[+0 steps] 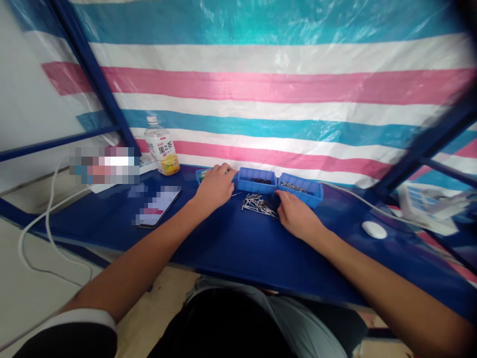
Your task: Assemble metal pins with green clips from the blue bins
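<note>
My left hand (pixel 216 186) is over the leftmost blue bin (pixel 198 174), covering most of it. Its fingers are bent and drawn together; what they hold, if anything, is hidden. A thin metal piece shows just below its fingertips. My right hand (pixel 298 213) rests at the right side of a loose pile of thin metal screws or pins (pixel 257 205), its fingers curled and closed near the front of the right blue bin (pixel 315 195). Small silvery parts (pixel 292 186) lie in that bin. The middle blue bin (pixel 257 187) holds small dark parts (pixel 264 181).
On the blue table (pixel 231 243), a phone (pixel 160 206) lies at the left and a drink bottle (pixel 162 146) stands behind it. A white oval object (pixel 374 229) sits at the right beside a white cable (pixel 357 198). A striped plastic sheet (pixel 261 89) hangs behind.
</note>
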`<state>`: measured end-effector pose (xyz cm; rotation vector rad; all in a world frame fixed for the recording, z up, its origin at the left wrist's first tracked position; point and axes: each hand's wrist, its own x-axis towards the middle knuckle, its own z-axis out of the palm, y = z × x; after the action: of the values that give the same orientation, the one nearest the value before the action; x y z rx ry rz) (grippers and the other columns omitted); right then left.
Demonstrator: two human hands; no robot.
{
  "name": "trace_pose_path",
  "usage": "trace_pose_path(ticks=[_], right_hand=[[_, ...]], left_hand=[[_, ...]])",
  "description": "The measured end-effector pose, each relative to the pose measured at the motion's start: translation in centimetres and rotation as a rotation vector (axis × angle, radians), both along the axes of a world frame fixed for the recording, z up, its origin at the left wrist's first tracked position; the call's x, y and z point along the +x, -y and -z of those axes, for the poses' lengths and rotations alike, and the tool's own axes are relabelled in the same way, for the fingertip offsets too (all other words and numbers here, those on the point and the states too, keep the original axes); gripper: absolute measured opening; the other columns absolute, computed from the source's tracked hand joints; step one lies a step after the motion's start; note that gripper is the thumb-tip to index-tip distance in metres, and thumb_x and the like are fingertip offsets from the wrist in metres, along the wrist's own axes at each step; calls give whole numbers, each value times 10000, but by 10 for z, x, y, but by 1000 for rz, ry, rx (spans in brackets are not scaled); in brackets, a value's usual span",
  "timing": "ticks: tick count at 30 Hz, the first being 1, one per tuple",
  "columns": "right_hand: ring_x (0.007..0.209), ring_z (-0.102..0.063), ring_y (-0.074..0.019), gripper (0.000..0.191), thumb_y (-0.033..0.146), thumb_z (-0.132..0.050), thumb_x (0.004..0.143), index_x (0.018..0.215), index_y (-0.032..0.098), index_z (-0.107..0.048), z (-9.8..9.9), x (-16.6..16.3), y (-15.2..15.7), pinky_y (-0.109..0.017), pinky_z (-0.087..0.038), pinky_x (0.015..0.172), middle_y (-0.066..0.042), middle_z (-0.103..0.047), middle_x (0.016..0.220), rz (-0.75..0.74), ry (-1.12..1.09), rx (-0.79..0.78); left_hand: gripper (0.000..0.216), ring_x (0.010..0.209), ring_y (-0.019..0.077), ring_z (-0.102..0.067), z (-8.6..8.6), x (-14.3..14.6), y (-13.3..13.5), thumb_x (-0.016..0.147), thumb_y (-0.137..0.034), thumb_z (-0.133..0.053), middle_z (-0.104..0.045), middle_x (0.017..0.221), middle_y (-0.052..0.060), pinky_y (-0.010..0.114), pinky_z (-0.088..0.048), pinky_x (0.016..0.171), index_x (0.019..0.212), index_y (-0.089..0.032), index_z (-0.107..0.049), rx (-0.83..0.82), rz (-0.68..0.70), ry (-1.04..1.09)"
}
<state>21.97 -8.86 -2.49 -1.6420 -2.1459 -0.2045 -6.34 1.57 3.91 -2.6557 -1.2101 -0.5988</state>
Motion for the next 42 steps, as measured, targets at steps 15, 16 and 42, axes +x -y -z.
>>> trace_pose_path(ticks=[15,16,42], right_hand=[[1094,-645,-382,361,205,-421,1065,1324,96,-647,-6,0,1,-514,-508,988,-226,-727,1194,46,183,-45],[1086,-640,-375,358,205,-407,1073,1306,84,-651,-6,0,0,-502,-497,990,-227,-726,1190,49,202,-64],[1081,-671,-318,380,77,-468,987,1309,140,-659,-5,-12,-7,-495,-563,1005,-170,-723,1179,-194,-101,5]], left_hand=[[394,1276,342,-528,29,12,-25,1085,-388,-529,-629,1380,114,517,-397,1088,1426,-289,-701,47,17,40],[376,1265,337,-532,30,12,-27,1080,-393,-545,-634,1368,111,509,-400,1080,1394,-294,-726,52,24,48],[217,1235,294,-585,36,5,-24,1031,-301,-642,-708,1245,98,498,-496,1113,1147,-234,-813,123,249,245]])
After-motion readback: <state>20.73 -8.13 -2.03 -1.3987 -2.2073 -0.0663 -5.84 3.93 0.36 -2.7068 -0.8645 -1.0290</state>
